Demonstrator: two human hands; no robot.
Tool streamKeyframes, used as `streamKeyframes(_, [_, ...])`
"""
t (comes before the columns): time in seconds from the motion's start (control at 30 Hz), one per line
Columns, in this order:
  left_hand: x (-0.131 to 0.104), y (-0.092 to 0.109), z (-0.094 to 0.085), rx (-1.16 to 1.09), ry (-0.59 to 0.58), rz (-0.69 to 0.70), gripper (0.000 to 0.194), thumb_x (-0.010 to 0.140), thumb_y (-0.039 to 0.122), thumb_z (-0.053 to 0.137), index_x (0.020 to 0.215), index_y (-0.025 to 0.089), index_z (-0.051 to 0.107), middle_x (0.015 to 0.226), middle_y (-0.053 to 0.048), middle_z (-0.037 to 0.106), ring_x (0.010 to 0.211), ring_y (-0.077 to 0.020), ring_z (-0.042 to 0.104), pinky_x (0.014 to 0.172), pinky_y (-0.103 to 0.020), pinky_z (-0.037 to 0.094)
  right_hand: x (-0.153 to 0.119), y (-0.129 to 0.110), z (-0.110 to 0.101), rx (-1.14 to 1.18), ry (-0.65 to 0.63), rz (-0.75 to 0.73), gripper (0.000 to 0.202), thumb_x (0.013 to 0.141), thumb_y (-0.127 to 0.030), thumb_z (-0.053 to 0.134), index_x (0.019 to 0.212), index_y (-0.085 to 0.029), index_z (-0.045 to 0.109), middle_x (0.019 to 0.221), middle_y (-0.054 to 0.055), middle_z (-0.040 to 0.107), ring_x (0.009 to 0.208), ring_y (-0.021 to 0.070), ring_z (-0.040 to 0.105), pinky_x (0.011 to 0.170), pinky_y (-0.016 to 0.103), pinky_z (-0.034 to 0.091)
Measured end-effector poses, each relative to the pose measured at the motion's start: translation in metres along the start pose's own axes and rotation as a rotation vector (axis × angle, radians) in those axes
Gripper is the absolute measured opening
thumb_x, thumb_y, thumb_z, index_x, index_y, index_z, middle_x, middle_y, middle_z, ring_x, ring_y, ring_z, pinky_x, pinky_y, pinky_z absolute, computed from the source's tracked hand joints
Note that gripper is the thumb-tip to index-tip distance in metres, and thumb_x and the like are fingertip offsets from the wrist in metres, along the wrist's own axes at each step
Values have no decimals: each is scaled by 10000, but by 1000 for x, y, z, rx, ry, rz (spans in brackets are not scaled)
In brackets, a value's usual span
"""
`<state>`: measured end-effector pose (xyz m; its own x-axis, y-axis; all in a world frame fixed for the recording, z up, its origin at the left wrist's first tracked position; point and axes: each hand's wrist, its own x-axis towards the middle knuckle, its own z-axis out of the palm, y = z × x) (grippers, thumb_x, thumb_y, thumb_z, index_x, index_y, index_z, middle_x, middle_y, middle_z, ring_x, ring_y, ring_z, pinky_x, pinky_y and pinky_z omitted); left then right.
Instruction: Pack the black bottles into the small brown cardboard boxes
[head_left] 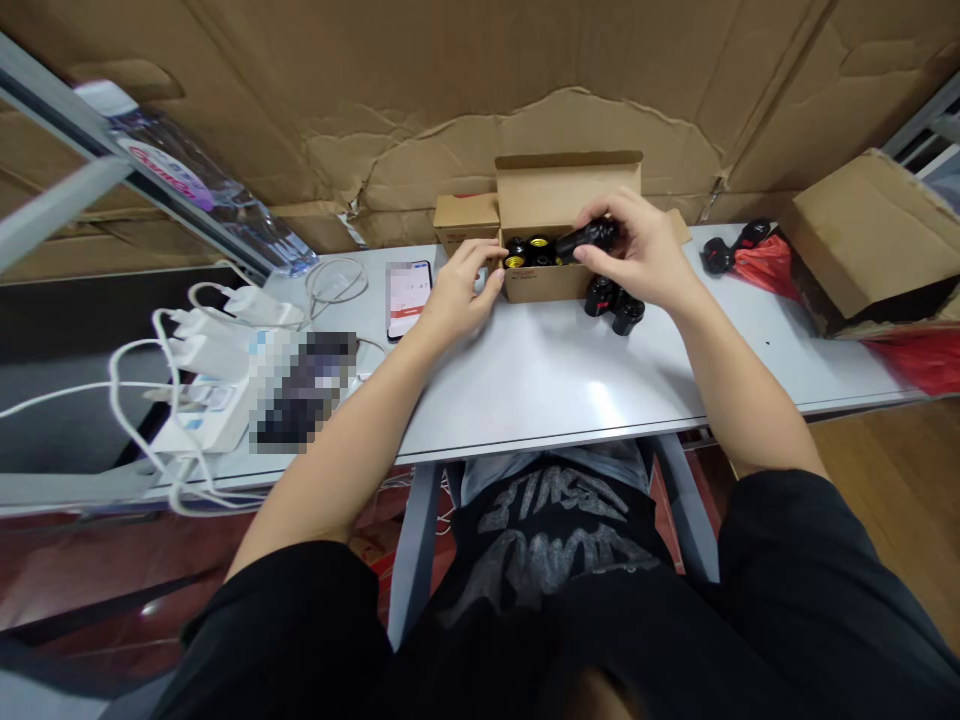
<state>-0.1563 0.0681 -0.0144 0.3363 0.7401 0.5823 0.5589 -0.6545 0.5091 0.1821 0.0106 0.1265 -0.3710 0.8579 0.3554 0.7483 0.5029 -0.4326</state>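
Observation:
In front of me stands a small brown cardboard box (546,286) with its lid raised. Several black pieces (516,249), some with yellow round ends, are packed inside it. My left hand (463,288) grips the box at its left edge, fingers and thumb bent around the corner. Over the right part of the box, my right hand (634,245) holds a black flashlight (589,238), tilted with its narrower end toward the packed pieces. Below that hand, more black flashlights (615,303) with red marks lie on the table against the box's front right.
Another small carton (466,216) stands behind my left hand. Leftward are a phone (409,300), a white power strip (217,390) with cables and a water bottle (202,180). Rightward, black pieces (735,248) lie by red plastic (769,265) and a large open carton (874,235).

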Motion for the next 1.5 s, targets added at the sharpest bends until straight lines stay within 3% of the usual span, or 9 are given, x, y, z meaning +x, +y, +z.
streamKeyframes(0.13, [0, -2, 1, -6, 0, 1, 379, 1274, 549, 617, 1511, 327, 811, 1716, -169, 817, 1611, -390, 791, 1284, -637, 736, 12, 34, 5, 126, 77, 93, 636, 1057, -632, 911, 1576, -284, 791, 1482, 162, 841, 1319, 433, 823, 1111, 550, 742])
streamKeyframes(0.27, [0, -1, 0, 3, -6, -19, 385, 1261, 526, 623, 1529, 324, 811, 1733, -168, 813, 1608, -389, 796, 1213, -613, 765, 19, 55, 14, 288, 97, 144, 704, 972, -630, 941, 1561, -275, 793, 1352, 148, 862, 1124, 402, 861, 1032, 592, 774])
streamKeyframes(0.37, [0, 0, 0, 4, -8, -11, 389, 1251, 502, 622, 1536, 318, 812, 1740, -171, 810, 1601, -388, 803, 1172, -593, 777, 20, 64, 18, 292, 101, 149, 726, 947, -636, 962, 1562, -289, 794, 1408, 149, 853, 1120, 393, 865, 1013, 588, 785])
streamKeyframes(0.67, [-1, -1, 0, 2, -11, -15, 374, 1255, 489, 623, 1533, 320, 808, 1740, -160, 809, 1613, -373, 791, 1127, -536, 784, 21, 87, 28, 309, 104, 77, 570, 1081, -755, 868, 1404, -293, 779, 1476, 156, 835, 1154, 360, 866, 1008, 537, 802])
streamKeyframes(0.87, [-1, 4, -2, 23, -17, -18, 388, 1229, 406, 624, 1552, 294, 808, 1746, -157, 802, 1613, -370, 793, 1157, -524, 779, 29, 105, 44, 628, 162, 61, 737, 826, -767, 1146, 1289, -322, 785, 1394, 113, 851, 1181, 381, 871, 974, 560, 867])
streamKeyframes(1.03, [-2, 5, -3, 41, -35, -36, 387, 1239, 405, 634, 1576, 300, 794, 1765, -157, 789, 1637, -381, 779, 1163, -521, 780, 27, 106, 42, 737, 104, 87, 739, 713, -612, 1243, 1230, -317, 806, 1246, 87, 876, 990, 355, 885, 954, 623, 881])
streamKeyframes(1.13, [-2, 3, -2, 41, -31, -21, 390, 1239, 372, 632, 1586, 294, 791, 1769, -159, 788, 1646, -377, 777, 1147, -508, 779, 25, 100, 38, 749, 87, 97, 711, 748, -583, 1236, 1225, -303, 790, 1190, 86, 876, 941, 323, 858, 943, 613, 859])
streamKeyframes(1.3, [-3, 2, -2, 42, -37, -22, 373, 1262, 389, 631, 1589, 302, 788, 1782, -147, 784, 1659, -368, 770, 1175, -517, 777, 26, 93, 34, 753, 106, 101, 741, 700, -676, 1248, 1150, -325, 775, 1236, 81, 876, 1084, 342, 859, 964, 559, 849])
streamKeyframes(1.5, [-3, 1, -3, 18, -41, -42, 361, 1274, 460, 662, 1583, 323, 787, 1772, -137, 786, 1649, -373, 768, 1229, -549, 774, 26, 89, 36, 682, 128, 122, 653, 773, -752, 1188, 1085, -344, 784, 1112, 48, 855, 833, 314, 832, 767, 558, 798])
